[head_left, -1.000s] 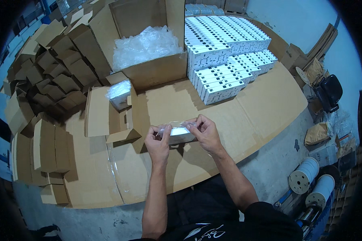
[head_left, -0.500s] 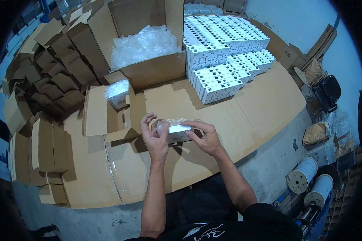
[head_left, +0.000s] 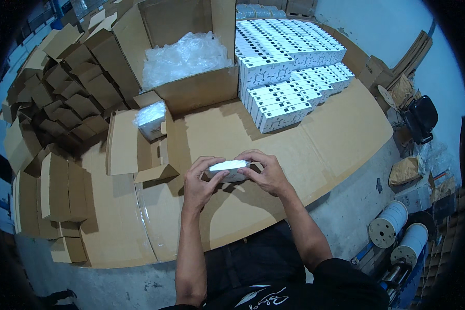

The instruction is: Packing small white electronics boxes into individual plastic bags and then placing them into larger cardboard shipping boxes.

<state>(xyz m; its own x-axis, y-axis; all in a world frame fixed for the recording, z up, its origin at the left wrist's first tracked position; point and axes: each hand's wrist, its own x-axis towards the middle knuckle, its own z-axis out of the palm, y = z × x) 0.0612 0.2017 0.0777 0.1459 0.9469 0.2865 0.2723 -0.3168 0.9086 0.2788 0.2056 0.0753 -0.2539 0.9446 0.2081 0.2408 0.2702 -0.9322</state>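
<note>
Fingers of the left hand (head_left: 199, 181), spread and lifted half a second ago, have come down onto the left end of a small white rectangular box (head_left: 228, 174), and the loose clear film that stood up over its top no longer rises there. The box is now in front of the person, over the near middle of the work surface, its long side running left to right and its top face bright white. The left hand grips one end between thumb and fingers; the right hand (head_left: 266, 175) grips the other end in the same way, thumb on the near face. Whether its underside touches the surface, I cannot tell.

Beneath is a broad tabletop covered in flat brown cardboard (head_left: 341, 139). Just left of the left hand stands an open brown cardboard carton (head_left: 176, 152), a flap folded out to its left, with a white box wrapped in clear plastic (head_left: 152, 121) in its far part. Behind that, a large open brown carton (head_left: 206, 93) holds a heap of crumpled clear plastic bags (head_left: 186, 59). To its right stand tightly packed rows of white patterned boxes (head_left: 284, 119).

Farther left, open brown cartons are piled high (head_left: 82, 88). Two white-wound spools (head_left: 390, 223) are at the lower right, off the table.
</note>
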